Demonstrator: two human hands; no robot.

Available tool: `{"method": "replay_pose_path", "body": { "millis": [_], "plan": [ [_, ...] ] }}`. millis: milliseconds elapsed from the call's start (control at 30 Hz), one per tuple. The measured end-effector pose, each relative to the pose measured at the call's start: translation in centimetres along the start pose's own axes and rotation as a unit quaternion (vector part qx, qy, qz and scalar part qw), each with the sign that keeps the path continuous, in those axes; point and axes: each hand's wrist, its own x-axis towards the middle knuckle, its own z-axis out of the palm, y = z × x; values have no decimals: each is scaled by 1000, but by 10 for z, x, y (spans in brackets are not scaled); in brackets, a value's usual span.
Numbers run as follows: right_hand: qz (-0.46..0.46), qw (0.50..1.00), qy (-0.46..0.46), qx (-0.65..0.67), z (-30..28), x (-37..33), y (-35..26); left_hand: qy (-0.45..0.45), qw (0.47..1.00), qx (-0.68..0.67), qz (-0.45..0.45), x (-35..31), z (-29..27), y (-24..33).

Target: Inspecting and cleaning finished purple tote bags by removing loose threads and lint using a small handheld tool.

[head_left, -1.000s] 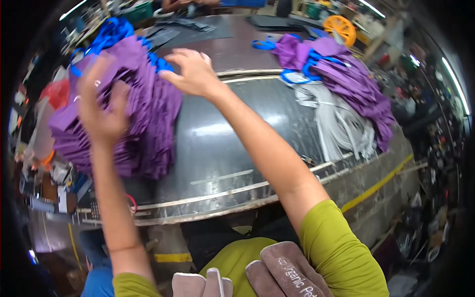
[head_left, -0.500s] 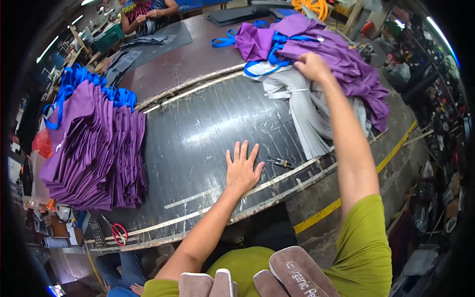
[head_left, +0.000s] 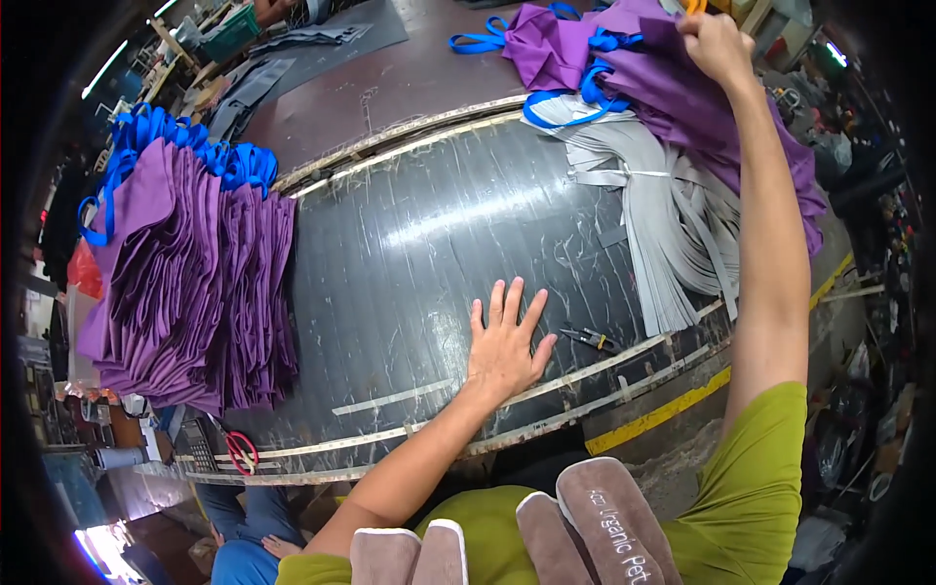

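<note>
My left hand (head_left: 504, 343) lies flat on the dark table top (head_left: 419, 283), fingers spread, holding nothing. At the far right my right hand (head_left: 720, 47) is closed on the edge of a purple fabric bag (head_left: 673, 93) and holds it raised. A crumpled purple bag (head_left: 546, 49) with blue straps lies beside it. Under the bags, a tied bundle of light grey fabric strips (head_left: 673, 234) fans out over the table. To the left stands a tall stack of purple bags (head_left: 195, 283), their blue straps (head_left: 161, 136) bunched on the far side.
Small thread snippers (head_left: 589, 339) lie right of my left hand. Red-handled scissors (head_left: 241, 452) and a calculator (head_left: 198, 447) rest at the near left corner. Dark grey cut pieces (head_left: 253, 88) lie on the far table. Another person (head_left: 249, 536) sits at the lower left.
My right hand has moved up and to the right, lifting the purple bag and uncovering more of the grey strips. My left hand stays flat on the table.
</note>
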Motion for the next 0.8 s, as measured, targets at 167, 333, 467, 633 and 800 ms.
{"method": "replay_pose_path", "body": {
  "millis": [167,333,467,633,800],
  "plan": [
    [-92,959,9,269,-135,1,-104,50,999,-19,-7,-4,0,-16],
    [-220,838,-72,494,-215,-81,-209,319,856,-385,-131,-10,-11,-87],
    [-146,732,-225,626,-382,-172,-187,330,846,-387,-159,-21,-59,-139],
    [-528,475,-269,651,-489,-260,-186,226,891,-382,-96,25,-65,-161],
    [-505,383,-219,742,-520,-316,-182,78,927,-356,-86,115,-61,-133]
  ]
}}
